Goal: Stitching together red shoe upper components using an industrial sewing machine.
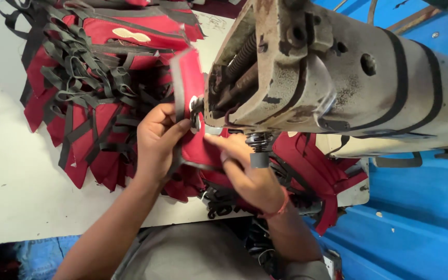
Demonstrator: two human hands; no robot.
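While two hands (156,140) (250,176) grip one red piece (198,148), maybe dozens pile (94,93) nearby.

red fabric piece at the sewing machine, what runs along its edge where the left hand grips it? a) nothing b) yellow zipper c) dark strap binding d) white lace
c: the left hand pinches the red fabric piece along a dark strap binding that borders it.

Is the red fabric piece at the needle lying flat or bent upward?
Bent upward: the red fabric piece rises steeply beside the sewing machine, pinched by the left hand.
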